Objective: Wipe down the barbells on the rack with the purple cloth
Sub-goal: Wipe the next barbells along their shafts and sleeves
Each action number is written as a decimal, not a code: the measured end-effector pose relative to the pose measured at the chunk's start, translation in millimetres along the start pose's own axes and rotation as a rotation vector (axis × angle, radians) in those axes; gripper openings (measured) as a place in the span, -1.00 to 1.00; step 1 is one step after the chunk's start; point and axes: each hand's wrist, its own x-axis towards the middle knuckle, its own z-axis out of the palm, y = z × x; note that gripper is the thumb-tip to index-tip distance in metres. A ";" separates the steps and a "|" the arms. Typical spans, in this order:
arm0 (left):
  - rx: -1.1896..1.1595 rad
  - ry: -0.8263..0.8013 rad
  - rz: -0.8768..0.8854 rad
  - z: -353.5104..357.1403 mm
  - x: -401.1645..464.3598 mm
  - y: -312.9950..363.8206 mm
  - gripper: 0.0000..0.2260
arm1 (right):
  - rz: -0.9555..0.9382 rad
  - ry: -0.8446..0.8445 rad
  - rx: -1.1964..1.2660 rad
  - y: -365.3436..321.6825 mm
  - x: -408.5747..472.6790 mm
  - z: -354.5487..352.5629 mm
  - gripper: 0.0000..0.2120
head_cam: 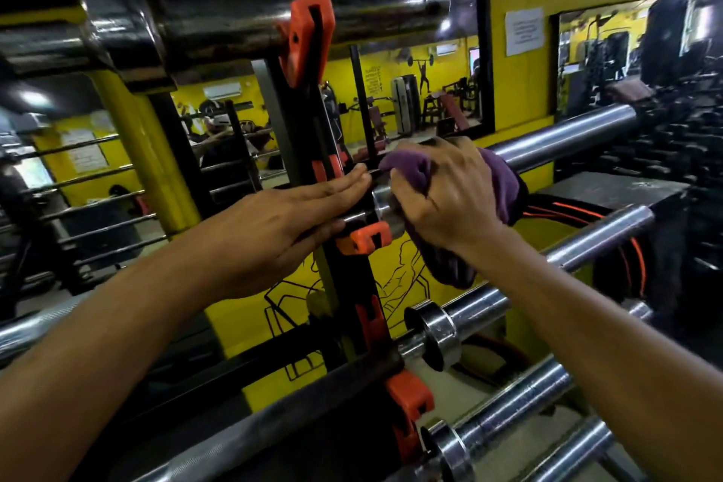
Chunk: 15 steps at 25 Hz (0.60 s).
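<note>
A black upright rack (313, 129) with orange hooks (367, 239) carries several chrome barbells. My right hand (442, 192) grips the purple cloth (497, 184), wrapped round the sleeve of the middle barbell (567, 133) close to its collar. Part of the cloth hangs down below my wrist. My left hand (274, 231) lies with straight fingers against the rack upright, fingertips touching the bar just left of the collar. Another barbell (254, 16) rests on the top hook. Lower barbells (469, 309) sit below my arms.
A yellow wall with mirrors (410, 90) stands behind the rack, reflecting gym machines. Dumbbell racks (673, 153) fill the dark right side. More chrome sleeves (528, 403) jut out at the lower right. A yellow post (156, 160) stands left of the rack.
</note>
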 end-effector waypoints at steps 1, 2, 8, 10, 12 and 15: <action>0.009 -0.002 0.006 -0.4 -1.5 2.3 -0.50 | 0.035 -0.180 -0.031 0.9 18.7 -1.1 -0.62; 0.024 -0.005 0.011 -1.0 -2.8 4.9 -0.52 | 0.011 -0.433 -0.124 -1.8 39.8 -5.4 -0.61; 0.071 -0.067 -0.032 -6.4 -2.2 9.8 -0.49 | 0.020 -0.855 0.000 -6.4 75.6 -17.8 -0.63; 0.074 -0.071 -0.044 -5.3 -1.7 8.0 -0.49 | 0.069 -0.442 -0.050 9.7 43.8 -8.4 -0.58; 0.076 -0.062 -0.038 -6.3 -1.5 7.7 -0.49 | 0.112 -0.094 0.385 17.8 8.0 -1.6 -0.59; 0.050 -0.066 -0.017 -5.4 -3.2 8.2 -0.49 | 0.081 0.090 0.885 19.3 -32.3 2.1 -0.71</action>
